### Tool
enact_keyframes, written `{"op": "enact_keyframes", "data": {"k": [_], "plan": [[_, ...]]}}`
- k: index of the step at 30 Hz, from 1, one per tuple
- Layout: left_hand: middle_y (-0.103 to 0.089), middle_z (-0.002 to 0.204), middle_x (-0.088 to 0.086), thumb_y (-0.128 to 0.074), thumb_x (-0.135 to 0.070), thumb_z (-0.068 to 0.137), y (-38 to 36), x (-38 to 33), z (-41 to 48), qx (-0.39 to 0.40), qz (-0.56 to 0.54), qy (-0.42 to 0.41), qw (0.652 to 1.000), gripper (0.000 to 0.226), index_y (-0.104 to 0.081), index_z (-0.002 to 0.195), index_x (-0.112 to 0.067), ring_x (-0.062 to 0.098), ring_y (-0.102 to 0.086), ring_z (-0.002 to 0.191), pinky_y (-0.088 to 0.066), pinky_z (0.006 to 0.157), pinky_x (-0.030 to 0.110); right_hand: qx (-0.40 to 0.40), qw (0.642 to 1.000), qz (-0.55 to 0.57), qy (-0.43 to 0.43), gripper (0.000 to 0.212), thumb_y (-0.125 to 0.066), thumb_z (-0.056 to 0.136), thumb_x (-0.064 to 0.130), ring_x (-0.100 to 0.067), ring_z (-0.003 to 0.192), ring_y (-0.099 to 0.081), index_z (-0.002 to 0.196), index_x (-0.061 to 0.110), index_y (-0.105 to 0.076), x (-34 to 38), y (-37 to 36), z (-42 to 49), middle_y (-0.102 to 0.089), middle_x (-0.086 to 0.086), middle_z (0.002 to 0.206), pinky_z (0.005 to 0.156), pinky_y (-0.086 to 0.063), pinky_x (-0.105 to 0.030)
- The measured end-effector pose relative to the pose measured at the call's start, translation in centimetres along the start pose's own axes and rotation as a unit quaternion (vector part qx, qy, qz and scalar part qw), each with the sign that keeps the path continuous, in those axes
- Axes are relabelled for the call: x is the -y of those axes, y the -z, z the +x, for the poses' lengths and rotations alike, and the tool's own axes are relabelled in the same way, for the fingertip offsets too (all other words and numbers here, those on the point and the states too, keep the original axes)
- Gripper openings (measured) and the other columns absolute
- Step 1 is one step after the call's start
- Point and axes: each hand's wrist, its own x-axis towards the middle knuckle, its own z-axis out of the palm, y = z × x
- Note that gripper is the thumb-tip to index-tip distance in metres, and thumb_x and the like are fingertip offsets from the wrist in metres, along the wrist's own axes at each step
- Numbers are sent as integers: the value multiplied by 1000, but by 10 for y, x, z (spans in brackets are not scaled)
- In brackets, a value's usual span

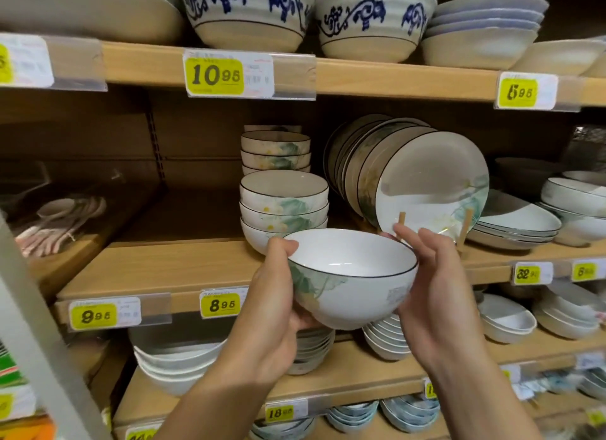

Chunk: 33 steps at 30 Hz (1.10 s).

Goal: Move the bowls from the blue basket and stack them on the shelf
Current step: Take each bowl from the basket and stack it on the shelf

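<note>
The bowl (pixel 351 275) is in the air in front of the middle shelf (pixel 183 269), just before the stack (pixel 283 206) of matching bowls and level with its lowest ones; the blue basket is out of view; the left hand (pixel 272 308) grips the bowl, thumb hooked over the rim and fingers under the wall; the right hand (pixel 436 295) rests its palm against the other side, fingers loose and raised behind the rim, not curled round it. The bowl looks like glazed ceramic: stiff, fairly heavy, slick and likely to chip on a knock; the best hold is probably thumb on rim with fingers under the foot, one hand each side; the leaning plates (pixel 426 183) stand near on the right, so it should be lowered onto the stack gently.
</note>
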Motion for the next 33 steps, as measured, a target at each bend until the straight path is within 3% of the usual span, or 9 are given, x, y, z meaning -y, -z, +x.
{"op": "enact_keyframes", "data": {"k": [5,7,9,11,16,20,25,28,33], "plan": [[-69,119,-1,-58,-59,80,-3,4,-15,-5,24,-54,998,54,-53,128,-35,20,-68,107,-54,90,52,-9,993,-79,82,78,-70,57,53,-6,110,-65,132,41,-52,-22,-15,-28,-64,11,127,96,-50,-35],[-69,121,-6,-55,-68,79,5,-2,-19,39,40,-73,996,61,-55,130,-34,15,-67,109,-56,88,49,-29,997,-24,71,63,-67,67,45,-11,108,-66,129,34,-57,-14,-19,-21,-68,6,122,98,-50,-39],[-66,125,-9,-51,-61,79,18,-12,-19,78,68,-97,990,62,-56,133,-31,11,-63,114,-58,85,45,-18,999,13,33,34,-60,82,38,-16,99,-70,112,23,-66,0,-21,-15,-74,0,107,97,-49,-44],[-63,129,-11,-62,-55,75,28,-21,-17,105,108,-104,983,70,-50,140,-32,9,-60,118,-55,90,43,-8,1000,2,-11,27,-57,85,38,-21,87,-72,98,17,-67,9,-23,-13,-74,-6,93,95,-49,-47],[-70,120,-5,-79,-49,65,39,-35,-12,134,135,-144,971,90,-42,145,-26,11,-65,113,-53,89,22,77,997,-6,-28,66,-68,75,58,-28,104,-69,118,9,-59,11,-31,-14,-72,-15,110,91,-55,-43],[-71,118,0,-77,-45,72,47,-58,-9,147,125,-181,964,66,-57,132,-24,15,-67,110,-56,83,23,210,977,29,-6,97,-95,41,48,-28,113,-65,121,8,-58,16,-40,-13,-68,-15,121,92,-55,-38],[-72,116,4,-79,-40,72,51,-94,2,163,128,-204,957,47,-71,114,-23,16,-65,112,-53,86,31,309,950,-1,38,77,-94,50,40,-29,117,-62,114,3,-71,30,-62,5,-66,-18,123,99,-52,-38],[-69,121,4,-82,-41,69,54,-113,14,183,155,-218,946,55,-68,119,-21,17,-64,115,-53,89,33,337,939,-52,52,101,-94,50,41,-34,128,-53,131,-6,-55,42,-73,24,-58,-22,133,111,-39,-44],[-70,120,6,-83,-25,70,56,-140,43,202,193,-219,935,61,-61,125,-11,20,-66,112,-56,86,32,384,912,-118,76,101,-96,46,36,-25,120,-60,130,-2,-53,62,-84,57,-66,-13,124,97,-50,-29]]}}
